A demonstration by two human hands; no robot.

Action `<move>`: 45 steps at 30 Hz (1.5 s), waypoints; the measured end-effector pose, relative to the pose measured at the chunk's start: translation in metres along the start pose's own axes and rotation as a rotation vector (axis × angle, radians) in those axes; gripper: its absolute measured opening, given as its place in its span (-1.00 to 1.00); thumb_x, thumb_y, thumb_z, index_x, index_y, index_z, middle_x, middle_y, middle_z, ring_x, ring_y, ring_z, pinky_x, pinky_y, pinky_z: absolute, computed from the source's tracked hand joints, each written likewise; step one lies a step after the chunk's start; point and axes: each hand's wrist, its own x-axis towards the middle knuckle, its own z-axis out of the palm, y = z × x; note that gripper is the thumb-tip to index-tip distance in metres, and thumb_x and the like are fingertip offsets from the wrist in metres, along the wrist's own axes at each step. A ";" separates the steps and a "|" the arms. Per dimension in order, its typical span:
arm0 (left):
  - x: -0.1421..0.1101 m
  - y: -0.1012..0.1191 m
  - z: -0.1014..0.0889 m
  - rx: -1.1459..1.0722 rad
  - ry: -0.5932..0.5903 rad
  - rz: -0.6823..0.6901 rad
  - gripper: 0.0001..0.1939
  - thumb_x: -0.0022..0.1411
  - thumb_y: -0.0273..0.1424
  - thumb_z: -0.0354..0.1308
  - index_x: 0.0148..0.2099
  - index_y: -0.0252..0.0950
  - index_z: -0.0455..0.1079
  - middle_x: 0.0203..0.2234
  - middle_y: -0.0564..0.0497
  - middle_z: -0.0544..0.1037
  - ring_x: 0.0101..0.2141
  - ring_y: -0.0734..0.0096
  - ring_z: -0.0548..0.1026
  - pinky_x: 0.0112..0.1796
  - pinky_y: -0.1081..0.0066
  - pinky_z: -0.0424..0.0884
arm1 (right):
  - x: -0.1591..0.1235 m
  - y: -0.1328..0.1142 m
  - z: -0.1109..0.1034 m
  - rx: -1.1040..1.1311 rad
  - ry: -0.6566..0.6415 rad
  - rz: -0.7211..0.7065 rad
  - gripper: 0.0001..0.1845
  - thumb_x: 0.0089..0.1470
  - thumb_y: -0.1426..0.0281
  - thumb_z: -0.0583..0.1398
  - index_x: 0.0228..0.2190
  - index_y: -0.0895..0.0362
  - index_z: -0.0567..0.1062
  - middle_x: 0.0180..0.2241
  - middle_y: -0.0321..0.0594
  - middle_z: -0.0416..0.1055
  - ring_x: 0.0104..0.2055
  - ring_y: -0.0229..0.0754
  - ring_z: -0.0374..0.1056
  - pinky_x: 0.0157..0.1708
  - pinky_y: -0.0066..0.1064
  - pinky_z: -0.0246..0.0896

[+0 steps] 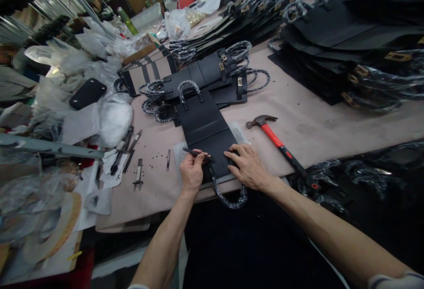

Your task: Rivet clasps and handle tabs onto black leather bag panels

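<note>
Left hand [192, 172] holds a thin dark rod [189, 151] in pinched fingers, rod slanting over the near left part of a black panel [208, 119]; can't tell if its tip touches. Right hand [248, 165] rests on the panel's near right part, fingers slightly spread and curled; can't tell if they pinch anything. Panel lies flat on the desk [308, 134], near end by the front edge, partly over a pale board [240, 133]. Wrapped handle [189, 85] at its far end, second wrapped handle [232, 204] at the near end, hanging past the desk edge. Hammer [273, 136] right of the panel, head away from the person, red and black grip toward the desk edge. Small metal tool [168, 160] just left of the left hand; forked tool [138, 174] farther left, dark specks between. More black pieces [202, 72] with wrapped handles and gold-tone clasps behind the panel, big stack [331, 33] at far right. Clear plastic bags [115, 114] and a green bottle [127, 22] on the left side.
</note>
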 end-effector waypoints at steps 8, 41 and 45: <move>-0.005 0.003 -0.047 0.210 0.111 0.018 -0.68 0.25 -0.17 0.27 -0.11 -0.31 0.49 -0.34 -0.07 0.64 -0.30 0.20 0.66 -0.18 0.28 0.62 | -0.001 0.002 0.003 0.021 -0.001 0.000 -0.53 0.23 0.33 0.25 0.15 0.13 0.48 0.15 0.00 0.30 0.17 0.17 0.18 0.23 0.07 0.06; 0.094 0.009 -0.129 0.942 -0.030 -0.414 -0.77 0.10 -0.52 0.32 -0.53 -0.28 0.35 -0.67 -0.10 0.49 -0.35 -0.04 0.65 -0.28 0.21 0.55 | -0.002 0.006 0.010 -0.007 0.045 -0.031 -0.57 0.27 0.26 0.19 0.12 0.11 0.47 0.12 -0.01 0.32 0.16 0.17 0.20 0.19 0.04 0.13; 0.065 0.021 -0.104 0.361 0.007 -0.333 -0.75 0.18 -0.44 0.26 -0.08 -0.31 0.39 -0.43 -0.04 0.62 -0.37 0.18 0.66 -0.34 0.33 0.59 | -0.002 0.002 0.007 -0.008 0.034 -0.017 -0.57 0.25 0.29 0.20 0.12 0.13 0.48 0.11 0.00 0.32 0.14 0.17 0.20 0.18 0.04 0.12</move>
